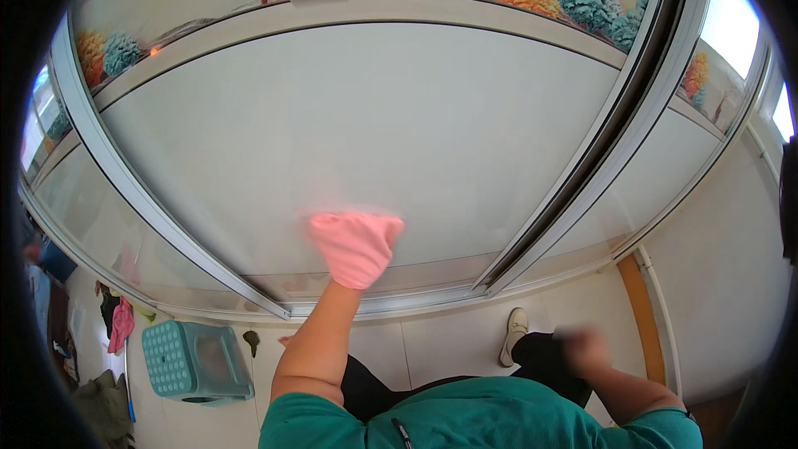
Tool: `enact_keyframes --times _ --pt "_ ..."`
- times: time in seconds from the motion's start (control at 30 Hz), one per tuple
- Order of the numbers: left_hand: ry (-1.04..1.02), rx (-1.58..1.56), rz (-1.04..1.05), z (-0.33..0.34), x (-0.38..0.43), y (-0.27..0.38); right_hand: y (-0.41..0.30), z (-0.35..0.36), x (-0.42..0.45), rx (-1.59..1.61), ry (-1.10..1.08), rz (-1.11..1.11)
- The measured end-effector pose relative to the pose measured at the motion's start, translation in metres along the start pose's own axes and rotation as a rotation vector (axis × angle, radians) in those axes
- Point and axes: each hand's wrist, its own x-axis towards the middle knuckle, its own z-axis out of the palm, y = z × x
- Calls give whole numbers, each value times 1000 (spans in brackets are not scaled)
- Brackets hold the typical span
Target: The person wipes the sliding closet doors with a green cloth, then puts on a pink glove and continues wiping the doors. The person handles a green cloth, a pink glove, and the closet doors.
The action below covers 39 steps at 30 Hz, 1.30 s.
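A pink cloth (356,246) covers my left hand (355,255) and lies against the lower part of a glossy white sliding door panel (374,131). The cloth hides my fingers, so their pose does not show. Over my dark-trousered knee at the lower right is my right hand (583,349); it is blurred, and whether it holds anything cannot be told. Above the white panel runs a pale crossbar (411,9), with a printed picture of orange and teal trees over it. Silver metal frames (168,212) edge the door.
A teal plastic stool (196,362) lies on its side on the tiled floor (380,349) at the lower left. Beyond it are a pink cloth on a stick (121,325) and a dark green fabric heap (103,408). A white wall (717,274) stands at the right.
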Motion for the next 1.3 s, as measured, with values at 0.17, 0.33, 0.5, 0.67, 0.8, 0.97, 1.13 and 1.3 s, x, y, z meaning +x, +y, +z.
enact_keyframes --times 0.17,0.33,0.5,0.67,0.8,0.97,1.13,1.3 --pt "-592 -84 409 66 -68 -2 2 -8 -10 19 -7 51" --pt "-394 384 1131 154 -131 -57 1 -9 -19 45 22 44" --pt "-351 275 1077 135 -117 -30 14 -9 -39 82 42 121" --pt "-393 85 586 30 -35 61 16 -18 -53 158 57 237" --pt "-269 209 487 -16 1 102 21 -29 -65 183 68 318" --pt "-313 119 519 1 -20 98 7 -46 -69 189 45 355" --pt "-173 423 967 104 -98 -1 18 -56 -60 367 15 -105" --pt "-225 166 954 117 -113 -54 15 -44 -29 332 -123 -62"
